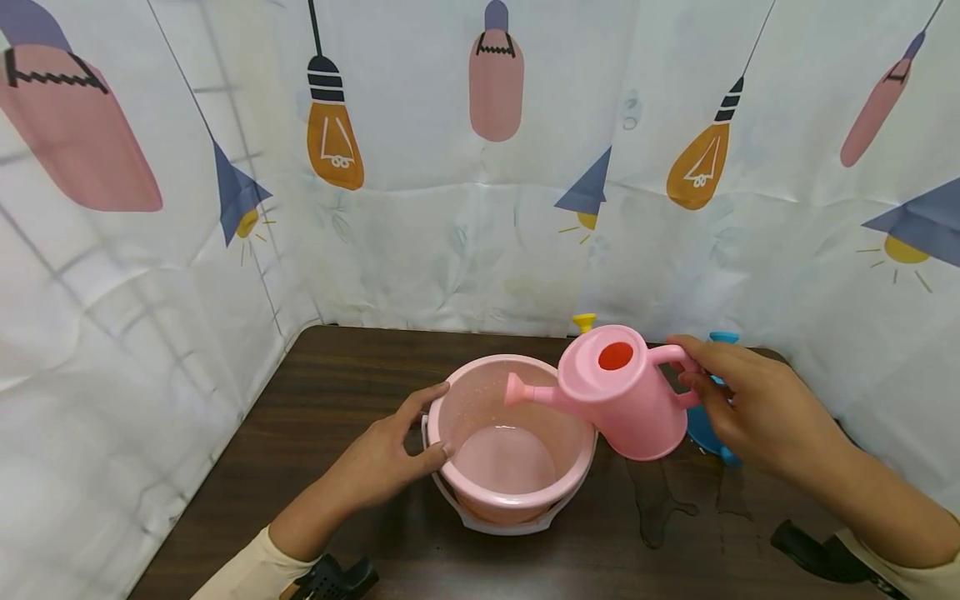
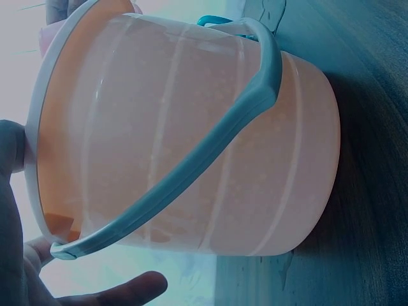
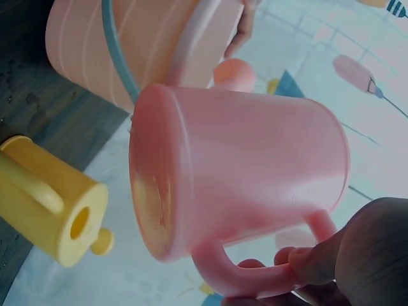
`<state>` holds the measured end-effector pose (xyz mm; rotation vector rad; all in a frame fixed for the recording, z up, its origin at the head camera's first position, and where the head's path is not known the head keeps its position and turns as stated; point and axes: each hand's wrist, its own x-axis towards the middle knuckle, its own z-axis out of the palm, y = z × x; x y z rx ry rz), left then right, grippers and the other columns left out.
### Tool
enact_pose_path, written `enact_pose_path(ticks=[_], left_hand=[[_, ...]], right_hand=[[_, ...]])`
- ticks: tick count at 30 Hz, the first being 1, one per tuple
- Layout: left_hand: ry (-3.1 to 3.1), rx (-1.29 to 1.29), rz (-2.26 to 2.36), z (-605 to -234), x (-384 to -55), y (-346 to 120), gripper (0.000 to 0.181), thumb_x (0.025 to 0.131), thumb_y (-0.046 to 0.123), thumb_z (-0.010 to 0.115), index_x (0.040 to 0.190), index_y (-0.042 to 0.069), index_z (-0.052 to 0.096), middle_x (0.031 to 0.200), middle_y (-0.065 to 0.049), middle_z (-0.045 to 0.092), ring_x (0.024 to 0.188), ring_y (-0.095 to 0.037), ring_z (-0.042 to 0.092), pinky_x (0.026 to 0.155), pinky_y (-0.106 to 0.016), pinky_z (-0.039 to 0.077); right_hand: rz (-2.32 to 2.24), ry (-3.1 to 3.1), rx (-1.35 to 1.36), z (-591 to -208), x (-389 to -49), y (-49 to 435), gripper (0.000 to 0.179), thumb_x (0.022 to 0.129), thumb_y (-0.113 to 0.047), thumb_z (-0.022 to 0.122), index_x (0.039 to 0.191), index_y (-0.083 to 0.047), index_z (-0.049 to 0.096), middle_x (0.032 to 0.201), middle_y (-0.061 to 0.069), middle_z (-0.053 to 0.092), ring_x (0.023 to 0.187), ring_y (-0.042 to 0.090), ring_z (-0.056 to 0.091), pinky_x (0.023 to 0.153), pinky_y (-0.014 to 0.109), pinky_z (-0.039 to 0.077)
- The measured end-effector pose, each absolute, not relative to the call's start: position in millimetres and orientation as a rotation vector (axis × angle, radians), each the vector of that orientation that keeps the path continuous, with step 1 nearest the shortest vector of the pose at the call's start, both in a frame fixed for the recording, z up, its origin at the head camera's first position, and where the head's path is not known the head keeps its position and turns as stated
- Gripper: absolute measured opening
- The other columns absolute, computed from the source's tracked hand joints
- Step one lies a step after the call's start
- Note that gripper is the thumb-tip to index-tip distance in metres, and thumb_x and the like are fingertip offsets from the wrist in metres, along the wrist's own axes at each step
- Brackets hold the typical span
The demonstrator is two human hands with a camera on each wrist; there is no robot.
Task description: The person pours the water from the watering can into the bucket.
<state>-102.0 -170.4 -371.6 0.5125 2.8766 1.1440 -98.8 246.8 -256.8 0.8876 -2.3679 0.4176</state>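
Note:
My right hand (image 1: 738, 400) grips the handle of a pink watering can (image 1: 637, 408), held up and tilted with its spout (image 1: 528, 392) over the bucket's opening. In the right wrist view the can's underside faces the camera at the left, and fingers wrap its handle. A pale pink bucket (image 1: 502, 504) stands upright on the table, its handle (image 2: 191, 166) hanging down the side. My left hand (image 1: 382, 458) holds the bucket's near-left rim, thumb and forefinger over the edge. Another finger extends outside the bucket in the left wrist view.
A yellow watering can (image 3: 54, 197) stands behind the pink one. Partly hidden by my right hand is a blue watering can (image 1: 701, 429). Wet patches (image 1: 652, 500) lie on the dark wooden table (image 1: 337, 392). A patterned white curtain (image 1: 420, 250) hangs behind it.

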Motion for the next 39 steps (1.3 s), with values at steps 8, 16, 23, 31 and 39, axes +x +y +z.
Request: enact_pose_path(ticks=[8,16,23,31,39], left_hand=[[2.885,0.482,1.129,-373,-103,-170,0.076,0.091,0.055,0.069,0.156,0.042,0.034,0.130,-0.004,0.065,0.117,-0.024,0.062,0.087,-0.049,0.050],[2.881,0.480,1.134,-373,-104,-170,0.078,0.090,0.052,0.071,0.157,0.042,0.033,0.132,-0.004,0.064,0.120,-0.024,0.061,0.090,-0.050,0.049],[2.877,0.482,1.134,-372,-103,-170,0.076,0.090,0.053,0.070,0.156,0.042,0.034,0.133,-0.004,0.064,0.121,-0.026,0.061,0.090,-0.050,0.049],[2.872,0.500,1.140,-372,-103,-170,0.075,0.090,0.054,0.069,0.156,0.041,0.036,0.133,-0.006,0.064,0.121,-0.028,0.061,0.088,-0.051,0.050],[2.878,0.504,1.140,-372,-103,-170,0.075,0.090,0.053,0.070,0.156,0.040,0.036,0.131,-0.006,0.065,0.120,-0.027,0.062,0.088,-0.050,0.050]], right_hand=[[0.401,-2.325,0.921,-255,-100,247,0.053,0.077,0.009,0.079,0.127,-0.002,0.068,0.090,-0.005,0.069,0.074,0.013,0.065,0.060,0.017,0.043],[0.381,-2.317,0.945,-253,-102,245,0.055,0.076,0.010,0.078,0.128,-0.002,0.068,0.096,-0.003,0.069,0.077,0.015,0.067,0.062,0.018,0.044],[0.356,-2.332,0.951,-249,-103,244,0.057,0.074,0.009,0.079,0.129,-0.001,0.067,0.095,-0.002,0.068,0.073,0.013,0.062,0.060,0.017,0.043],[0.325,-2.347,0.940,-247,-104,243,0.056,0.073,0.006,0.081,0.127,-0.001,0.069,0.096,0.000,0.068,0.072,0.011,0.053,0.059,0.020,0.044],[0.295,-2.360,0.920,-243,-104,239,0.052,0.076,0.004,0.080,0.125,-0.008,0.070,0.090,-0.006,0.063,0.071,0.009,0.052,0.056,0.029,0.049]])
